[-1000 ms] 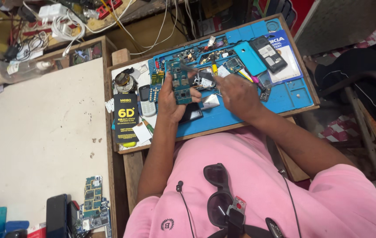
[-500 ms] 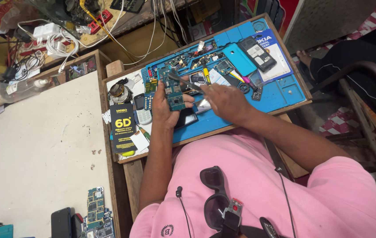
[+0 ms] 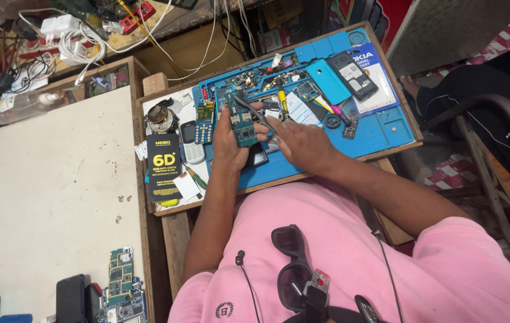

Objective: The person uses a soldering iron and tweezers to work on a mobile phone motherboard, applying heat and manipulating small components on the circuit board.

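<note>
Pretty cramped little workshop. Wooden desk [image 3: 168, 224] with a raised rim, and next to it a big off-white top [image 3: 46, 197] that's stained and scuffed. Cables [image 3: 165, 30] tangled along the back, white power strip [image 3: 57, 25] there too. A metal chair frame [image 3: 494, 149] on the right, over a red-and-white checked floor [image 3: 452, 176]. Flat, even light.
</note>
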